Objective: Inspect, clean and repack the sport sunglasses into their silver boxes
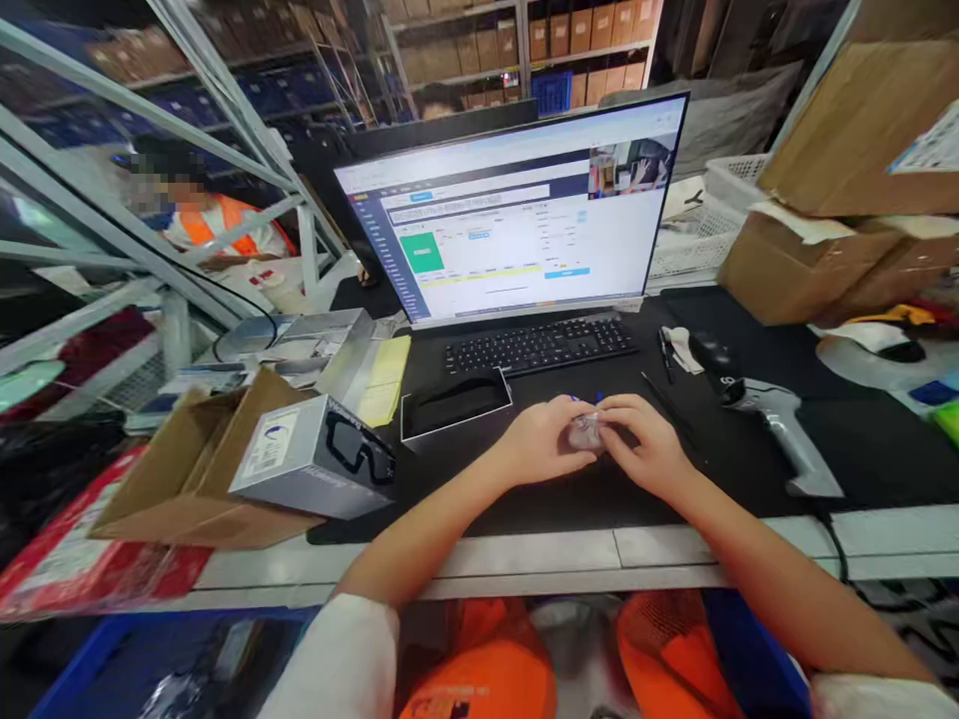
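Note:
Between my hands, over the black desk mat, is a small item in crinkled transparent plastic wrap (584,431); what lies inside cannot be made out. My left hand (545,439) is closed around its left side, thumb underneath. From the other side, the fingertips of my right hand (645,441) pinch the wrap's edge. Bits of blue show just behind the fingers. To the left of my hands lies an open box with a black inside and white rim (457,404). Farther left, a grey box printed with goggles (319,457) leans tilted against an open brown carton (217,459).
A monitor (509,230) and black keyboard (543,342) stand beyond my hands. A barcode scanner (779,429) and a pen (666,355) lie to the right. Yellow paper slips (386,379) are at left; brown boxes (801,260) are stacked at right. A person in an orange vest (225,228) sits behind the metal frame.

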`<action>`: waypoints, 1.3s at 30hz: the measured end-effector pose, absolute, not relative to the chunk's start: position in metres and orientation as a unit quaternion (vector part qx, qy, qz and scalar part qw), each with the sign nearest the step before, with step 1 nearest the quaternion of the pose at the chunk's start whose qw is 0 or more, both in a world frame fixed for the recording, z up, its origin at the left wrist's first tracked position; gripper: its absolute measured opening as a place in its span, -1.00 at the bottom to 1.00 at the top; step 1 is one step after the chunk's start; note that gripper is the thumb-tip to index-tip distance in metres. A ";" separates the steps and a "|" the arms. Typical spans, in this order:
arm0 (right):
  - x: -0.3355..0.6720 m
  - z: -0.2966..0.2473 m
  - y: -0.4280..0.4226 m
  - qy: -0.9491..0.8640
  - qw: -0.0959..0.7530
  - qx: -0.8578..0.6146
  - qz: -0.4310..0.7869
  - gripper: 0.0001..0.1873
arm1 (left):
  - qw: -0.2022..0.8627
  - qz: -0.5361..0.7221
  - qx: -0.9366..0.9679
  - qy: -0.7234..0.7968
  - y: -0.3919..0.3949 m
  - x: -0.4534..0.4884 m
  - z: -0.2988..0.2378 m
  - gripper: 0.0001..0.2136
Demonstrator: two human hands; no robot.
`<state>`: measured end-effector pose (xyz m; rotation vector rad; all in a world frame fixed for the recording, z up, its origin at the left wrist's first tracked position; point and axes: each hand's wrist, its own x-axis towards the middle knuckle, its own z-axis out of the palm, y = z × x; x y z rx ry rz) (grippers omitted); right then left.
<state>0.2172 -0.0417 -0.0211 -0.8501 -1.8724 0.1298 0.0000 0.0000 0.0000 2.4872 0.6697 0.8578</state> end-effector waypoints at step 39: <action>0.243 -0.001 -0.041 -0.816 0.442 -0.364 0.078 -0.75 | 0.152 0.310 0.915 0.206 -0.002 -0.009 0.019 -0.67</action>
